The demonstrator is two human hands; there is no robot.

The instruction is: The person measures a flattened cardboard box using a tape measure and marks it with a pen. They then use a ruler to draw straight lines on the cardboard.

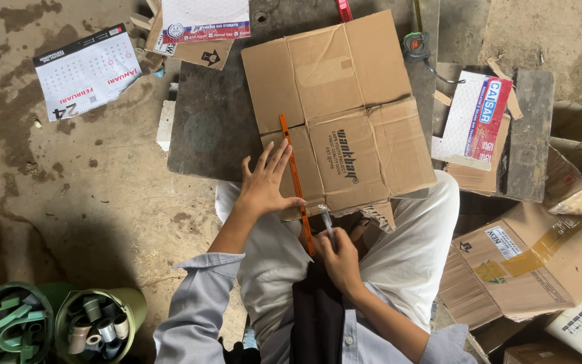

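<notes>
left hand [264,185] pressing orange ruler [296,182], cardboard [345,114]

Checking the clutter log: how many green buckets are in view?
2, both at the bottom left: one green bucket holding green straps at the frame's edge, another green bucket with grey rolls right beside it. More may lie outside the frame.

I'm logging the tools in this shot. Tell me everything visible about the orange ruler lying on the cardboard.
The orange ruler is a long, thin, flat strip, plastic or painted metal by its look. It lies on the left part of the flattened brown cardboard sheet, running from near the sheet's middle down past its near edge toward the person's lap. The left hand presses flat beside it, thumb touching it. The right hand, holding a pen, sits by its lower end.
</notes>
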